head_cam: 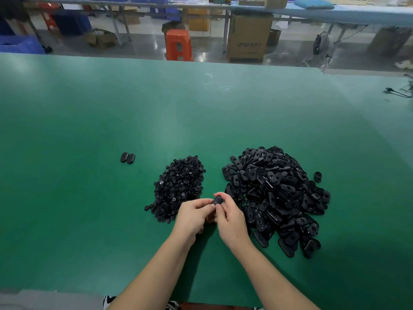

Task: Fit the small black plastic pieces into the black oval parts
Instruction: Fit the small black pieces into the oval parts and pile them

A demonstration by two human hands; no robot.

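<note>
The table (pixel 111 130) is plain green all over, paler toward its far edge under the light. The small pieces (pixel 178 182) are black, and the oval parts (pixel 274 198) are a glossier black with dull highlights. The oval (pixel 217 200) held between the hands is the same black, as are the two ovals (pixel 127 157) lying to the left. Beyond the table, a stool (pixel 178 44) is bright orange, a box (pixel 249 39) is brown cardboard, and the crates (pixel 21 44) are blue.

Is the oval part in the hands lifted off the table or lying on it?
Lifted. Both the left hand and right hand pinch the oval part above the green table, between the two piles.
</note>
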